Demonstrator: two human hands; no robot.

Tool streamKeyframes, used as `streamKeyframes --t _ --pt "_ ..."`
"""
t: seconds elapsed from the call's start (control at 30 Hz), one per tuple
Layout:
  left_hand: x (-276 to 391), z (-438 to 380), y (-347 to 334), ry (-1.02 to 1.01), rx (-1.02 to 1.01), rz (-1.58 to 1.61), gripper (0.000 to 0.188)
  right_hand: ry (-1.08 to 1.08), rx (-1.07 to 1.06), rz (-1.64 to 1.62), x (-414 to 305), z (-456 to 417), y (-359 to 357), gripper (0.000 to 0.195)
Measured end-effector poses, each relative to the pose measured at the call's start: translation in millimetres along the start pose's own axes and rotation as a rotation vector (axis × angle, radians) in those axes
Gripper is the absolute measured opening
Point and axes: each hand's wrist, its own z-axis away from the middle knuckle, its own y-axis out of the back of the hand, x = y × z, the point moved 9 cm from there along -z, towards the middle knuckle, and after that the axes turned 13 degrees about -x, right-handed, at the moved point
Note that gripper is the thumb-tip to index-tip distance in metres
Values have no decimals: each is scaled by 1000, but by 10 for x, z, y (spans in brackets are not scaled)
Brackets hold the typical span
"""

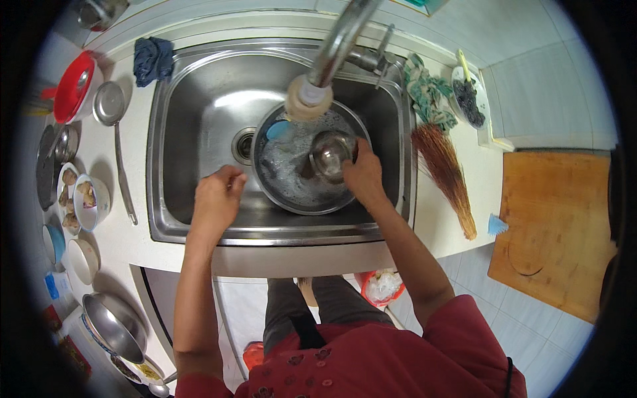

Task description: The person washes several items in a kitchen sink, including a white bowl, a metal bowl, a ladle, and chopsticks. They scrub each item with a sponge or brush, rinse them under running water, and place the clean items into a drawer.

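My right hand [366, 174] grips the rim of a small, round, shiny metal bowl [329, 156]. The bowl is over or partly in sudsy water [293, 184] inside a large metal basin [311, 211]; how deep it dips I cannot tell. A blue object [277, 130] shows in the water near the basin's far left side, and other things under the suds are blurred. The basin stands in a stainless steel sink [199, 124], right of the drain [244, 146]. Over the sink's left front part hovers my left hand [217, 199], fingers curled, nothing visible in it.
A faucet [318, 74] overhangs the basin. Right of the sink lie a patterned cloth [428, 92], a straw brush [445, 174] and a dish with a dark scrubber [468, 102]. Leftward are a ladle [117, 144], a dark cloth [153, 60], a red basket [74, 87] and several bowls [92, 201].
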Motion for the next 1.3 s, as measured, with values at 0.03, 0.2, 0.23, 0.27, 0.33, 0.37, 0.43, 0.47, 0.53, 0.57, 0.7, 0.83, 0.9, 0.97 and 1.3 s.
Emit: streamKeyframes --t 0.03,0.2,0.23,0.27,0.33,0.37,0.43,0.47,0.53,0.57,0.7,0.83,0.9,0.97,1.3 --pt "43 -120 -188 -35 -65 -39 21 4 54 64 93 -30 91 55" --pt "255 -615 -1065 -135 -352 -322 44 60 165 312 190 -217 118 62" --pt "314 -698 -1207 -158 -352 -400 50 95 191 382 209 -275 62 65" --pt "364 -773 -1353 -181 -351 -477 57 130 216 453 223 -313 2 68" --pt "353 -932 -1589 -217 -329 -661 73 202 279 559 179 -349 -107 65" --pt "363 -984 -1664 -248 -317 -664 71 241 310 612 143 -352 -152 63" --pt "533 -1030 -1766 -308 -299 -670 68 252 283 683 107 -375 -263 61" --pt "498 -1071 -1866 -334 -300 -734 66 259 268 717 93 -381 -309 60" --pt "368 -1144 -2074 -381 -300 -862 62 250 217 743 81 -384 -392 59" --pt "304 -1181 -2124 -361 -318 -864 57 246 194 754 74 -383 -420 59" --pt "392 -1239 -2034 -390 -197 -909 40 166 89 580 267 -469 -443 57" --pt "370 -1266 -1666 -377 22 -898 35 -13 -182 324 554 -680 -488 53" --pt "63 -1313 -1725 -290 -126 -957 32 -118 -288 157 685 -711 -534 51" --pt "-201 -1298 -1744 -195 -288 -987 27 -243 -380 11 632 -609 -442 50" --pt "531 -1017 -701 -155 -161 633 27 -223 -297 -1004 675 -219 -214 56"
